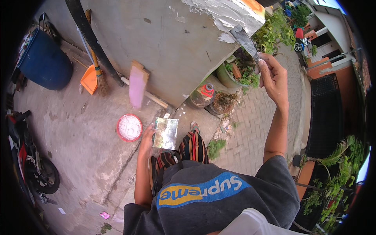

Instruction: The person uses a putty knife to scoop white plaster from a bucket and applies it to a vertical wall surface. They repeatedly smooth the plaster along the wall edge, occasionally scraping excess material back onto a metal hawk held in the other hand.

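Note:
My right hand (275,80) is raised by the wall's outer corner, its fingers closed around the handle of a putty knife (246,41). The knife's broad grey blade points up and left, at the edge of the white plaster (225,13); whether it touches cannot be made out. Lower down, my left hand (146,138) grips the side of a flat, shiny rectangular metal plate (166,133) in front of my legs. Left of that hand, a red bowl (118,133) holding white paste (130,126) stands on the concrete. Below the plaster the wall (176,51) is bare grey.
A board with a pink face (137,88) leans on the wall. A black pole (94,41), broom (102,83), orange dustpan (89,79) and blue barrel (47,64) stand farther left, above a motorcycle (37,168). Below the corner are a large jug (201,98) and potted plants (229,76).

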Demonstrator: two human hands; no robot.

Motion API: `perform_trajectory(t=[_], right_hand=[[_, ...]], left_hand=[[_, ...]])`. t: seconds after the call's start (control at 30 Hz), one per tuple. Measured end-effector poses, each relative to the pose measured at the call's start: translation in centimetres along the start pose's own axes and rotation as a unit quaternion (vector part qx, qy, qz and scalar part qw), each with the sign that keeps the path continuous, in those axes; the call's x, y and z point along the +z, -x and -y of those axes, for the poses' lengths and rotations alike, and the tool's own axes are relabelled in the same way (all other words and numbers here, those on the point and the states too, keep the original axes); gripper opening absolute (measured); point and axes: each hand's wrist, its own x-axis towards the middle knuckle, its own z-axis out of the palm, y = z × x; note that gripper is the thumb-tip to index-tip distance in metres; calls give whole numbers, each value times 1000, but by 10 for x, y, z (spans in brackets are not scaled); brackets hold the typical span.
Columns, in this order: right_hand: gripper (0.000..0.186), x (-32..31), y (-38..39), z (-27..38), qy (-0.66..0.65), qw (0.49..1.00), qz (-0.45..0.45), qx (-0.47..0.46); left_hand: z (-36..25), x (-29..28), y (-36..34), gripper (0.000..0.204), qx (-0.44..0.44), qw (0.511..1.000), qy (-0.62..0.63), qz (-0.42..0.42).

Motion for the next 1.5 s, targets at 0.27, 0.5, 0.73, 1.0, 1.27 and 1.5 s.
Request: perform_trajectory(t=[0.27,0.5,0.73,1.0,1.27,1.5], right_hand=[[20,40,-28,10,55,997,-44,-44],[22,27,-20,-14,39,998,-39,-3],[22,0,14,-15,-3,998,-51,22],[20,41,-26,3,31,998,-35,-46],[20,35,-32,-30,46,996,-55,-51],[20,13,-1,-28,36,997,-56,-25]], left_hand=[[-11,9,12,48,3,1000,10,-7],[-2,3,16,51,-1,999,12,-41],[-10,5,14,50,-3,1000,8,-12],[-17,15,11,49,21,999,-24,9],[-10,11,19,52,-23,999,20,-26],[-22,18,24,52,-30,998,40,-45]])
